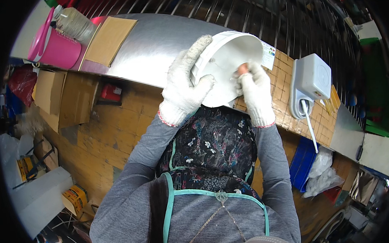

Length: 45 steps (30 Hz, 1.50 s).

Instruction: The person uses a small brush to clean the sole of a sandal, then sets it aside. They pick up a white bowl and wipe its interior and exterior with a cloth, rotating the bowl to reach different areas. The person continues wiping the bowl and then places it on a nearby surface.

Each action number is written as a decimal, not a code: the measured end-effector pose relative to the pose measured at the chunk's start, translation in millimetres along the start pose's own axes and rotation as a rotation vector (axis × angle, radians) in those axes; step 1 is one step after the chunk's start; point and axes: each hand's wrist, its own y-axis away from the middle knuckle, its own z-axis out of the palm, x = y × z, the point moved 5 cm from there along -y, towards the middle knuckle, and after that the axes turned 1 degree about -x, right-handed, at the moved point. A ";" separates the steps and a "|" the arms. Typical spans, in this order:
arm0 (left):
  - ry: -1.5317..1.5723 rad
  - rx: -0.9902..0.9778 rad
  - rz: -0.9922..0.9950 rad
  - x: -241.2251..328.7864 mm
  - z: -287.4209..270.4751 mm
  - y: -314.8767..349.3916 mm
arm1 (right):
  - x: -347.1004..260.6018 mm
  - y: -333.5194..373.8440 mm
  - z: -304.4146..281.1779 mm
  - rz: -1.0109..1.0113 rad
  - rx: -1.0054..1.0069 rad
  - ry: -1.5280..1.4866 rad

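A white, round, bowl-like plastic shell (220, 67) is tilted up over the near edge of the bench, its hollow side toward me. My left hand (184, 83), in a white knitted glove, grips the shell's left rim, thumb inside and fingers along the outside. Inside the hollow, toward the right wall, my gloved right hand (256, 92) has its fingers curled together. One bare fingertip pokes out of that glove. Whatever the right fingers pinch is too small to make out. A white appliance (317, 77) with a cord stands on the bench to the right.
A metal bench top (154, 33) carries a flat cardboard sheet (111, 40), a pink bucket (61, 50) and a clear plastic bottle (76, 24) on the left. Metal rollers (282, 24) run behind it. Below are a cardboard box (76, 99) and a blue crate (304, 159).
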 end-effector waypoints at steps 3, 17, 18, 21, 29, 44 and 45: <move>-0.029 -0.012 0.014 -0.6 1.9 0.1 | -8.3 14.5 18.0 -0.168 -0.283 0.466; -0.032 -0.017 0.042 1.2 2.3 2.2 | 5.9 3.1 5.5 -0.097 -0.074 0.260; -0.014 -0.004 0.049 1.0 2.3 1.6 | 9.8 1.8 -0.9 0.013 -0.025 -0.005; -0.029 -0.022 0.028 -0.7 3.8 -0.4 | -7.9 12.3 16.4 -0.375 -0.399 0.583; -0.102 -0.055 0.048 6.4 7.4 -4.3 | -16.1 20.3 41.1 -0.641 -0.539 1.105; -0.065 -0.090 0.023 7.8 10.3 -5.9 | -16.6 10.1 9.0 -0.399 -0.486 0.714; -0.064 -0.098 0.014 7.8 10.7 -6.5 | -19.9 13.1 13.9 -0.477 -0.470 0.778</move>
